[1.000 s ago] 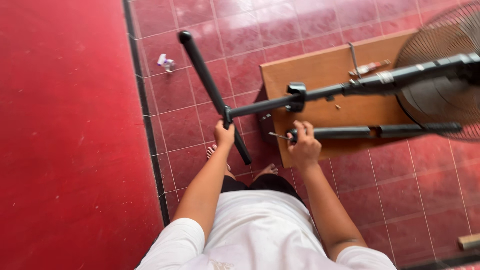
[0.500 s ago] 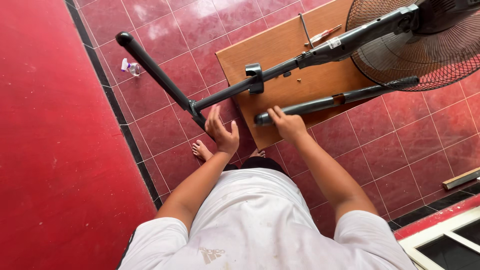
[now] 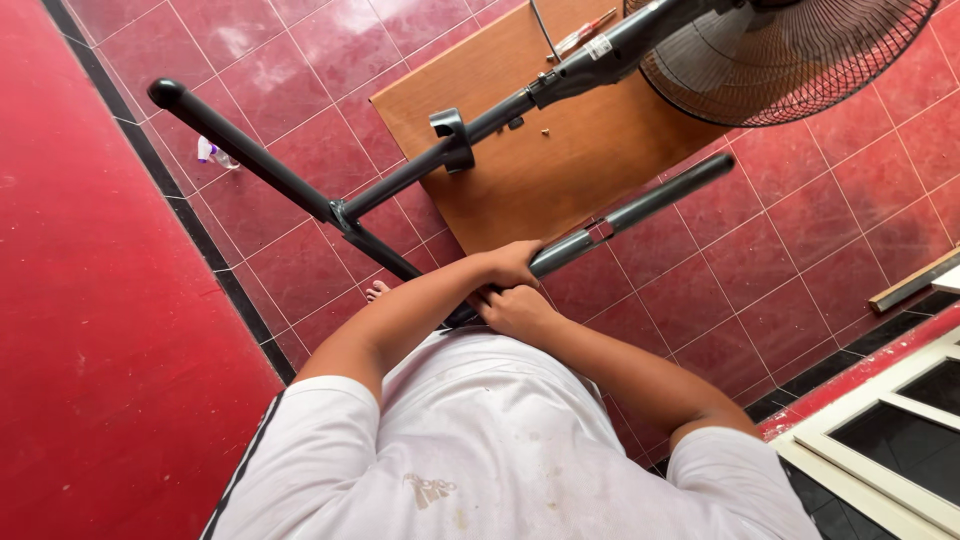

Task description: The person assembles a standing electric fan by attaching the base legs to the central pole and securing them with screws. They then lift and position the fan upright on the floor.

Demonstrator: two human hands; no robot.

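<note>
A black standing fan lies tilted over a low wooden board (image 3: 540,190). Its pole (image 3: 480,120) runs to a black crossbar foot (image 3: 250,155) on the left, and its wire grille (image 3: 800,60) is at the top right. A second, loose black bar (image 3: 640,205) slants from the board's near edge toward me. My left hand (image 3: 512,264) grips this bar from above near its lower end. My right hand (image 3: 515,310) is closed around the same end just below, touching the left hand.
A red-handled screwdriver (image 3: 585,32) and a small screw (image 3: 545,130) lie on the board. A small bottle (image 3: 215,153) lies on the red tiles beside a red carpet (image 3: 100,330). A white window frame (image 3: 880,440) and a wooden strip (image 3: 910,280) are at the right. My bare foot (image 3: 378,290) shows under my arm.
My left hand left the crossbar joint and joined my right hand on the loose black bar. The bar's near end came off the board toward my body. My view shifted right.
</note>
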